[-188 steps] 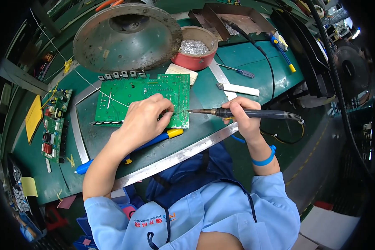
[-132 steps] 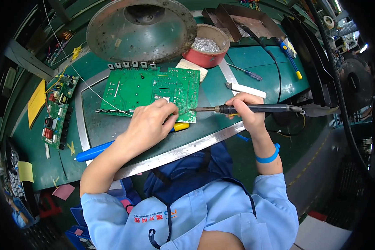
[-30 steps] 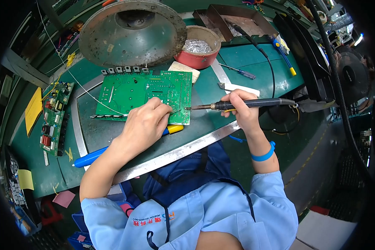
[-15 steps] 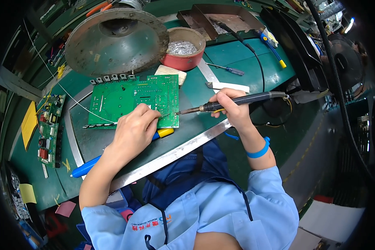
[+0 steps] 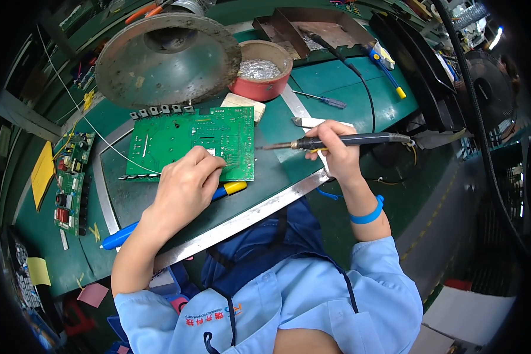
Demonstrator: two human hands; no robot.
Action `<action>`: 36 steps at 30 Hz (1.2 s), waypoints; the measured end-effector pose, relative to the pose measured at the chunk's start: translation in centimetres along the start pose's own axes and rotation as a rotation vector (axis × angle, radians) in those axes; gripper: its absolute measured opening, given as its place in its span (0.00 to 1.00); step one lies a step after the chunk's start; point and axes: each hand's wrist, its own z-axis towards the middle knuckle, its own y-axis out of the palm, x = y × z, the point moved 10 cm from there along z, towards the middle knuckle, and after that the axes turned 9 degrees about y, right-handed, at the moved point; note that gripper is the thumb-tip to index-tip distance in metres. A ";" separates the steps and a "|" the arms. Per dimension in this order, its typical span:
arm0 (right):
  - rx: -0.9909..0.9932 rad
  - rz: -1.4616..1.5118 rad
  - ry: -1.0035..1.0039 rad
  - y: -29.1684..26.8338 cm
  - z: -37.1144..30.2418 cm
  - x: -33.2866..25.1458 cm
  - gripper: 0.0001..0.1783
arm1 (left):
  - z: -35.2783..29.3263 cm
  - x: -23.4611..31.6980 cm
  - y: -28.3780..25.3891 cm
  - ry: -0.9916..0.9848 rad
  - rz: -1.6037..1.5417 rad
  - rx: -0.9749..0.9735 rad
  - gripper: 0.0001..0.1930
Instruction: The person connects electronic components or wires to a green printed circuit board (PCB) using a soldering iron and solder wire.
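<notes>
A green circuit board (image 5: 177, 138) lies on the bench mat with a row of metal-tabbed parts along its far edge. Over its near right part, my left hand (image 5: 190, 180) is closed in a pinch on a thin solder wire (image 5: 109, 143), which runs in from the upper left. My right hand (image 5: 338, 150) grips a soldering iron (image 5: 360, 139) like a pen, its tip pointing left just beyond the board's right edge. A blue tool with a yellow end (image 5: 235, 187) lies partly under my left hand and forearm.
Beyond the board stand a large metal lamp shade (image 5: 168, 65) and a red pot (image 5: 262, 88) of silvery material. A white-handled knife (image 5: 323, 123), a screwdriver (image 5: 327, 100) and another iron (image 5: 330, 48) lie farther right. A second circuit board (image 5: 71, 194) is at left.
My right hand has drawn the soldering iron slightly up and right, so its tip has come away from the board's right edge. My left hand stays nearly in place.
</notes>
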 end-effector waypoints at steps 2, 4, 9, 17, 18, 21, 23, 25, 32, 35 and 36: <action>0.031 0.059 -0.058 -0.6 0.3 -0.4 0.14 | -0.2 0.4 -1.5 -0.031 -0.014 -0.003 0.04; 0.061 0.100 -0.120 -1.3 1.1 -0.6 0.14 | -1.0 0.8 -1.4 -0.133 -0.261 -0.196 0.04; 0.277 -0.206 -0.373 -1.8 4.0 -2.7 0.10 | -7.5 -0.7 -1.8 -0.323 -0.236 -0.575 0.07; 0.274 -0.400 -0.399 -0.5 3.7 -2.7 0.09 | -11.7 -3.3 -3.3 -0.343 0.344 -0.448 0.20; 0.228 -0.375 -0.340 -0.5 3.7 -2.4 0.10 | -12.0 -4.0 -3.0 -0.355 0.326 -0.443 0.19; 0.194 -0.271 -0.247 -0.7 2.3 -2.0 0.11 | -11.3 -4.0 -2.9 -0.283 0.281 -0.383 0.16; 0.194 -0.091 -0.238 -1.0 0.9 -2.0 0.12 | -11.1 -2.6 -3.0 -0.297 0.202 -0.381 0.14; 0.162 -0.084 -0.201 -0.9 -0.6 -1.8 0.14 | -10.4 -1.3 -2.7 -0.314 0.120 -0.377 0.13; -0.020 0.315 -0.295 1.9 -7.0 -3.4 0.14 | -6.4 4.4 -0.6 -0.022 0.188 -0.376 0.13; -0.047 0.244 -0.289 2.7 -7.7 -2.9 0.17 | -4.9 4.2 0.3 -0.006 0.203 -0.314 0.12; -0.011 0.146 -0.287 2.6 -7.7 -2.9 0.17 | -4.7 4.1 0.7 -0.019 0.213 -0.314 0.12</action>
